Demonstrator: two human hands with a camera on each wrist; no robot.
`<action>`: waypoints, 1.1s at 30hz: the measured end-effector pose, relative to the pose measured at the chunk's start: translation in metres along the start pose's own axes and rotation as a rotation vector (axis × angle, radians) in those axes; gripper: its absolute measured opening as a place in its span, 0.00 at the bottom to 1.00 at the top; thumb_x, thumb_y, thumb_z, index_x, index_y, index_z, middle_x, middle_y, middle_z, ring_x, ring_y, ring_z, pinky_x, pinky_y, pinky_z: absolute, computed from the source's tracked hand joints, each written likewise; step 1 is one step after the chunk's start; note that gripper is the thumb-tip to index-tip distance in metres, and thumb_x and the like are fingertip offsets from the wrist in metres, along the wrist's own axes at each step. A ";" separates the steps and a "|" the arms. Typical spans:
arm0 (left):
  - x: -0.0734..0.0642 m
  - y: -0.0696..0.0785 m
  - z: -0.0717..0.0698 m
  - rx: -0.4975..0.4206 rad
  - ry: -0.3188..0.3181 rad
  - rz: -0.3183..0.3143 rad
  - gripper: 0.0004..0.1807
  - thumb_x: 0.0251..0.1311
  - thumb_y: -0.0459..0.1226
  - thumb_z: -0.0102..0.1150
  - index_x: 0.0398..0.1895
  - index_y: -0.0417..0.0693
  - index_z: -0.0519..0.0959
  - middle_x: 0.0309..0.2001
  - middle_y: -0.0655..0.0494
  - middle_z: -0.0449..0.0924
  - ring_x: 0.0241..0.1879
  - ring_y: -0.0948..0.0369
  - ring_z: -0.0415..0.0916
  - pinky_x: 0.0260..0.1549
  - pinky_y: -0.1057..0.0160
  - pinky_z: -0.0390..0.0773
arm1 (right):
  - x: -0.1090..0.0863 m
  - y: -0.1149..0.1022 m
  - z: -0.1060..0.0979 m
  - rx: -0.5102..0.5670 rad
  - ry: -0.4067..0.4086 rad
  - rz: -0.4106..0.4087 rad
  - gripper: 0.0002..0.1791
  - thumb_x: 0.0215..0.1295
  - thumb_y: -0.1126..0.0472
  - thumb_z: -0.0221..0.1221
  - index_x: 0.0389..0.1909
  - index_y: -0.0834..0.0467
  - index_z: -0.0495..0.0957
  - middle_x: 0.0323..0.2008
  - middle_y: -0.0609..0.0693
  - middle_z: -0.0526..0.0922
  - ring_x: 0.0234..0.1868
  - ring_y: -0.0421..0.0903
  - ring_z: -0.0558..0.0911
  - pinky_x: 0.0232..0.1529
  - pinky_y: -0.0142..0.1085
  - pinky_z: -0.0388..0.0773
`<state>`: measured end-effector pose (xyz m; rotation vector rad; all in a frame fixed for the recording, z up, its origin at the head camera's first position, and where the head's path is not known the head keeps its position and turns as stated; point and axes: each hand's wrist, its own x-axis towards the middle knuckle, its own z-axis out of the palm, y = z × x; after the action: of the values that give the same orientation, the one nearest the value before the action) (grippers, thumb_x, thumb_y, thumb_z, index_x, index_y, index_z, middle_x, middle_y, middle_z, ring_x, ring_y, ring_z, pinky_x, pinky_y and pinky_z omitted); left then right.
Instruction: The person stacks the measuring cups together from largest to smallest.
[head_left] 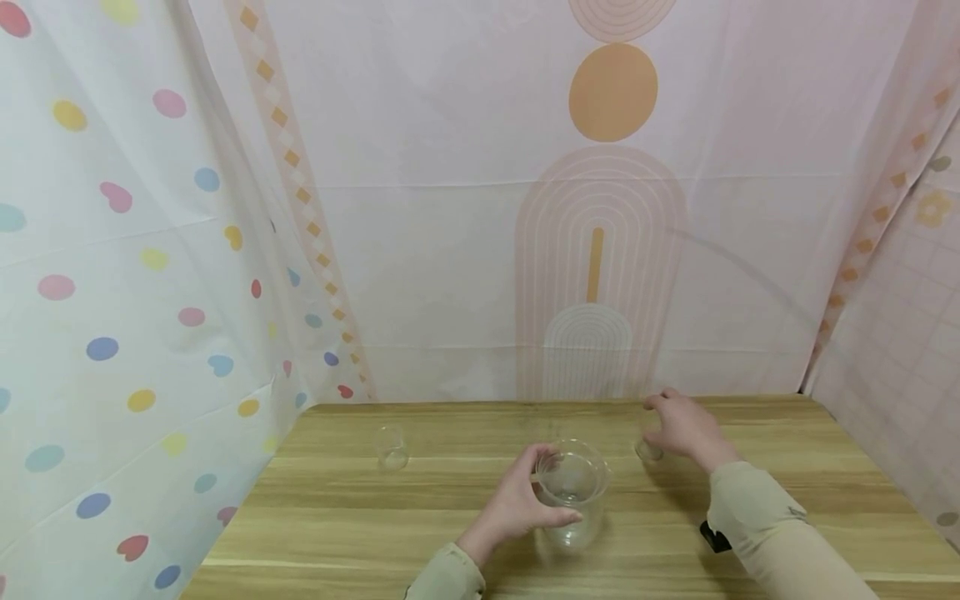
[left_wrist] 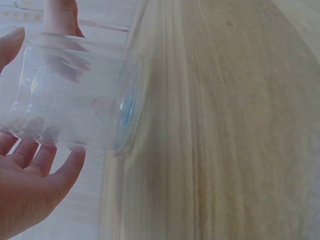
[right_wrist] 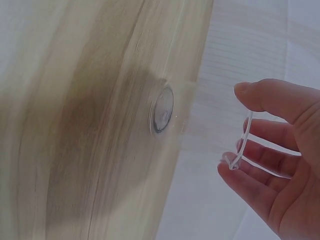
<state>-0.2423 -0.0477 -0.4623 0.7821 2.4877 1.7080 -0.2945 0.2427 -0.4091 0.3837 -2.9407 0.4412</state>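
My left hand [head_left: 517, 498] grips a large clear jar [head_left: 581, 521], thumb on the near side and fingers behind it. The left wrist view shows the fingers of the left hand [left_wrist: 37, 175] spread along the wall of the jar [left_wrist: 75, 100], its base at the wood. My right hand [head_left: 686, 429] is at the back right, around a small clear beaker [head_left: 649, 451]. In the right wrist view, the thumb and fingers of the right hand [right_wrist: 280, 145] hold the beaker at its rim, which has a small spout. The base of the beaker [right_wrist: 163, 110] rests on the table.
Another small clear cup [head_left: 392, 457] stands at the back left of the wooden table [head_left: 322, 533]. A black object [head_left: 715, 537] lies partly hidden behind the right sleeve [head_left: 765, 517]. Patterned curtains [head_left: 435, 250] hang behind the table and on both sides.
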 end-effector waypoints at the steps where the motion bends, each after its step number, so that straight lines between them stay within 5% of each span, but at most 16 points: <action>1: 0.000 0.000 0.000 0.002 0.000 0.001 0.48 0.36 0.38 0.83 0.64 0.40 0.68 0.57 0.53 0.73 0.55 0.54 0.72 0.50 0.62 0.76 | -0.001 0.000 -0.001 0.000 0.000 -0.005 0.27 0.53 0.58 0.70 0.52 0.67 0.78 0.47 0.64 0.77 0.45 0.64 0.80 0.40 0.56 0.79; 33: 0.000 0.002 -0.001 -0.007 -0.006 -0.007 0.48 0.36 0.37 0.83 0.64 0.39 0.67 0.57 0.53 0.73 0.56 0.53 0.72 0.50 0.62 0.75 | -0.030 0.000 0.002 0.127 0.147 -0.065 0.26 0.54 0.55 0.72 0.50 0.66 0.79 0.48 0.64 0.77 0.41 0.58 0.82 0.36 0.50 0.81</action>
<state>-0.2416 -0.0480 -0.4607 0.7757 2.4767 1.7082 -0.2659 0.2494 -0.4170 0.4401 -2.7584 0.6213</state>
